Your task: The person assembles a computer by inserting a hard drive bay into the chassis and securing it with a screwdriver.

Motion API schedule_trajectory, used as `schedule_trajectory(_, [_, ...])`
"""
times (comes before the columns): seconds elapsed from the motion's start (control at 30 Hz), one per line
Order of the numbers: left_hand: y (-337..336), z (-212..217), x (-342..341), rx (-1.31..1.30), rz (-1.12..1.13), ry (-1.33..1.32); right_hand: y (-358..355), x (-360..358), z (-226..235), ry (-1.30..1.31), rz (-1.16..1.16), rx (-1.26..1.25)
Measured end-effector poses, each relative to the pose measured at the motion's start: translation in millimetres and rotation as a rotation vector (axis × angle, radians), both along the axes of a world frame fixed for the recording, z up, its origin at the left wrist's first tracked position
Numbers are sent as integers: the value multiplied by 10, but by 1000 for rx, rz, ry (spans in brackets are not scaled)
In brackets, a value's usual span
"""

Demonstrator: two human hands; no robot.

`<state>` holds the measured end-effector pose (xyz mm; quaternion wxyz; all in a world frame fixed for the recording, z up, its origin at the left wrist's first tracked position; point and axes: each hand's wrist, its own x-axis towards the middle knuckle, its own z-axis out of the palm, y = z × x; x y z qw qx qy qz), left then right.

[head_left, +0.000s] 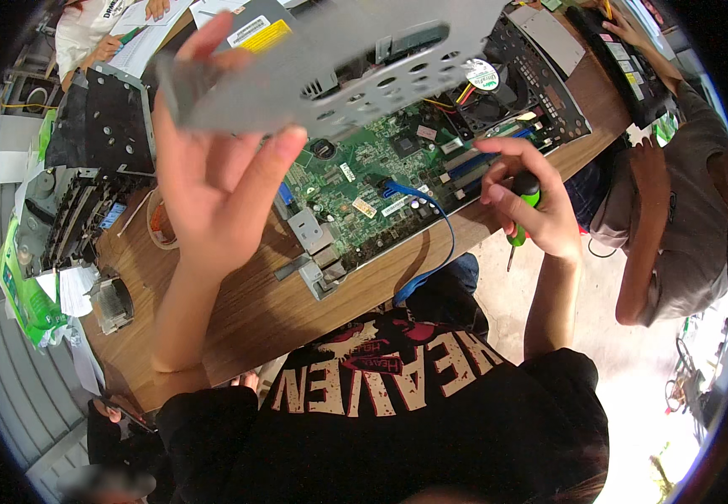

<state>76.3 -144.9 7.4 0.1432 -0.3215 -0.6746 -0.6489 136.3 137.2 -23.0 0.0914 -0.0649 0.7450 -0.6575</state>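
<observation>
A grey sheet-metal panel with a row of round holes (356, 105) is raised over the circuit board, slightly blurred. My left hand (221, 197) grips its left end between thumb and fingers. Under it lies a green computer motherboard (398, 181) on the table, partly hidden by the panel. In my right hand (549, 210), fingers curled, is a screwdriver with a green and black handle (519, 235), its tip pointing down past the table edge. A blue cable (446, 223) runs from the board over the table's front edge.
A black cooling fan (507, 92) sits at the board's far right. Dark metal case parts (99, 122) and a drive cage (70, 214) stand at left, near a tape roll (161, 223). Other people work at the far left and right (675, 185) of the wooden table (246, 311).
</observation>
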Motion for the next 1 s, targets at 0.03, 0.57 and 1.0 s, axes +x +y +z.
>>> schedule_trajectory(0.03, [40, 2, -27, 111, -39, -100, 18, -7, -11, 2, -27, -22])
schedule_trajectory(0.57, [87, -38, -164, 121, -36, -330, -116, -293, 731, 630, 333, 622])
schedule_trajectory(1.0, [-106, 48, -100, 288, -117, -659, 77, 11, -167, -77, -58, -259])
